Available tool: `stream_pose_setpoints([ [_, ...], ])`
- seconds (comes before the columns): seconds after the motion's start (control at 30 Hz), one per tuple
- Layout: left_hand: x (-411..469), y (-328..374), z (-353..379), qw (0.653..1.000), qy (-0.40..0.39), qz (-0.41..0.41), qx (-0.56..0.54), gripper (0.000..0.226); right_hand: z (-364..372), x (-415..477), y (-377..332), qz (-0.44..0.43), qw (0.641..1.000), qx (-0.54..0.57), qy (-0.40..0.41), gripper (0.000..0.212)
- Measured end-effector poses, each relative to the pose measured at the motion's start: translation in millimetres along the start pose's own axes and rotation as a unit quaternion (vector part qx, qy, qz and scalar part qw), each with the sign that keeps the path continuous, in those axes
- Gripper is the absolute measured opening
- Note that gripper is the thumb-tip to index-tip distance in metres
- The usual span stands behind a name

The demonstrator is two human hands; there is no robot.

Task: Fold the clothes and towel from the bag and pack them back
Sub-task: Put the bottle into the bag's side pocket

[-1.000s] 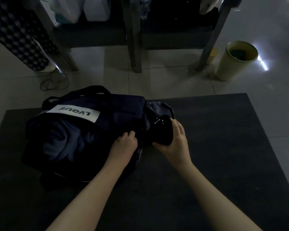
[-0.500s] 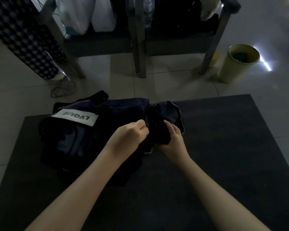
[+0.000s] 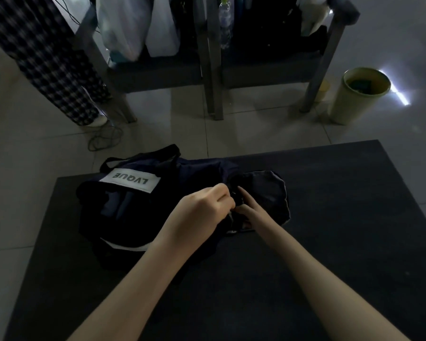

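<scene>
Seemingly early: the navy LVQUE bag (image 3: pixel 138 200) lies stuffed on the desk (image 3: pixel 330 242), nothing folded. At frame centre the left hand (image 3: pixel 202 207) pinches its mouth; the right hand (image 3: pixel 252 210) touches it, grip unclear.

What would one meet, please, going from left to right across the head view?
Checked trousers → dark bag with its white label → left hand → right hand → pale green bin on the floor.
</scene>
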State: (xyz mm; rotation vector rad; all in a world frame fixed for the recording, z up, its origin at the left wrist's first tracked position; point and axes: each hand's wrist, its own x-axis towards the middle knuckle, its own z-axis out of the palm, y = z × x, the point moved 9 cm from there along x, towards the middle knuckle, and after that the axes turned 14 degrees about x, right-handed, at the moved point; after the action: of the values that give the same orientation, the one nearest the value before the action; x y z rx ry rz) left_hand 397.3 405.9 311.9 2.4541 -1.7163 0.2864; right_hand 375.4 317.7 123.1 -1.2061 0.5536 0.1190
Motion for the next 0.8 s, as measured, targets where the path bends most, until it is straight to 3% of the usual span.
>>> stream_pose_setpoints([
  [0.3,-2,13,-7,0.999,0.03,-0.02,-0.016,0.01,-2,8,44,0.013,0.997,-0.035,0.064,0.061],
  [0.43,-22,-16,15,0.976,0.024,-0.179,-0.118,0.016,-2,-7,42,0.049,0.993,0.053,0.092,0.042],
  [0.53,-41,-22,35,0.95,-0.002,-0.277,-0.145,0.031,-5,-19,42,0.051,0.992,0.073,0.091,0.041],
  [0.67,-63,-29,49,0.88,0.009,-0.443,-0.172,0.049,-2,-27,41,0.04,0.994,0.061,0.085,0.036],
  [0.8,-68,-26,68,0.855,-0.119,-0.489,-0.124,0.057,4,-30,44,0.042,0.992,0.098,0.073,0.034],
])
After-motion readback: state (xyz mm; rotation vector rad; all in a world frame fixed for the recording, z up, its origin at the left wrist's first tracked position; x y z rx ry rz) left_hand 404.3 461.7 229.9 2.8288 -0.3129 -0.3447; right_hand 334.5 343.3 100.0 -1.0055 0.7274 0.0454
